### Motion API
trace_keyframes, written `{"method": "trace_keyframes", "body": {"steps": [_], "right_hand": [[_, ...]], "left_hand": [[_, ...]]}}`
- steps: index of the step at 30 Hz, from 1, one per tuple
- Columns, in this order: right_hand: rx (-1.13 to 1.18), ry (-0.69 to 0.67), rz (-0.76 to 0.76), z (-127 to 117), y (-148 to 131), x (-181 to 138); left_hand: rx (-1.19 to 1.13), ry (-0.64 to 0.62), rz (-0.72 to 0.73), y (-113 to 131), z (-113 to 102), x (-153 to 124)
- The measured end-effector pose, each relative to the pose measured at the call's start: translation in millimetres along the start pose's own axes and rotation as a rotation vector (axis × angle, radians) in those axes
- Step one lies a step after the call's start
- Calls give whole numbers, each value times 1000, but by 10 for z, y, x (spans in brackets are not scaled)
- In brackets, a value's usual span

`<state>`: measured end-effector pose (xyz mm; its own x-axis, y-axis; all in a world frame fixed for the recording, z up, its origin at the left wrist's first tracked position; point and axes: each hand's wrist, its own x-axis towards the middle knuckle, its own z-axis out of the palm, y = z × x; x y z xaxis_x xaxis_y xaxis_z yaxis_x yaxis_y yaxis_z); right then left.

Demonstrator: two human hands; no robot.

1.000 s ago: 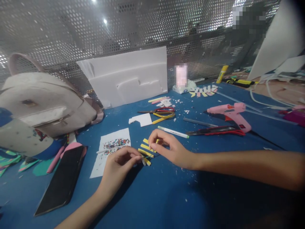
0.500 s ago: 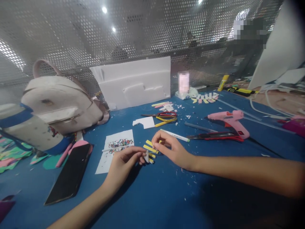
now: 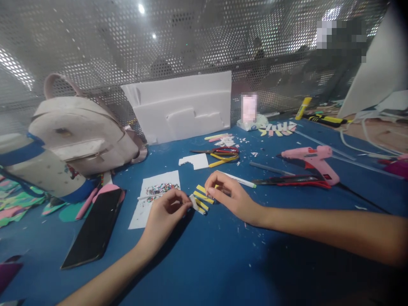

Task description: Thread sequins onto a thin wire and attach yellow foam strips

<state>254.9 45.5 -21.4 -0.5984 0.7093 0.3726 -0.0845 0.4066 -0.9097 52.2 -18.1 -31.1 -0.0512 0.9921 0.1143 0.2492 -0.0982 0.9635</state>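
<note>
Between the thumb and fingers of my left hand point(image 3: 168, 212) is a small white piece point(image 3: 193, 201), perhaps foam. Several yellow strips point(image 3: 200, 205) lie on the blue table point(image 3: 223, 263) between my two hands. My right hand point(image 3: 228, 193) hovers over their right end with fingers curled and tips together; whatever is in them, if anything, is too small to make out. Left of the strips, a white paper sheet point(image 3: 137, 219) bears multicoloured glitter point(image 3: 159, 190) and a thin white stick point(image 3: 149, 196). A white marker point(image 3: 240, 180) lies just behind my right hand.
Scissors point(image 3: 223, 155) and a cut white foam piece point(image 3: 199, 160) lie behind my hands. On the right are a pink glue gun point(image 3: 312, 157) and a red-black cutter point(image 3: 296, 181). A phone point(image 3: 92, 229), bottle point(image 3: 51, 174) and backpack point(image 3: 79, 131) occupy the left.
My left hand has turned slightly, its fingers now more bent around the white piece, which shifted a little left. My right hand stays curled in nearly the same place. The view has shifted slightly.
</note>
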Motion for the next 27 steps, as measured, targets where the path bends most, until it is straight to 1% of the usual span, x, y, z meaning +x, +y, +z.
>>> {"method": "trace_keyframes", "body": {"steps": [8, 13, 19, 27], "right_hand": [[17, 11, 27, 2, -4, 9], [24, 12, 21, 1, 21, 14], [35, 10, 27, -7, 21, 9], [32, 12, 37, -11, 2, 13]], "left_hand": [[40, -27, -27, 37, 15, -26], [91, -19, -30, 32, 16, -35], [146, -19, 15, 49, 11, -63], [134, -16, 93, 29, -5, -52]]}}
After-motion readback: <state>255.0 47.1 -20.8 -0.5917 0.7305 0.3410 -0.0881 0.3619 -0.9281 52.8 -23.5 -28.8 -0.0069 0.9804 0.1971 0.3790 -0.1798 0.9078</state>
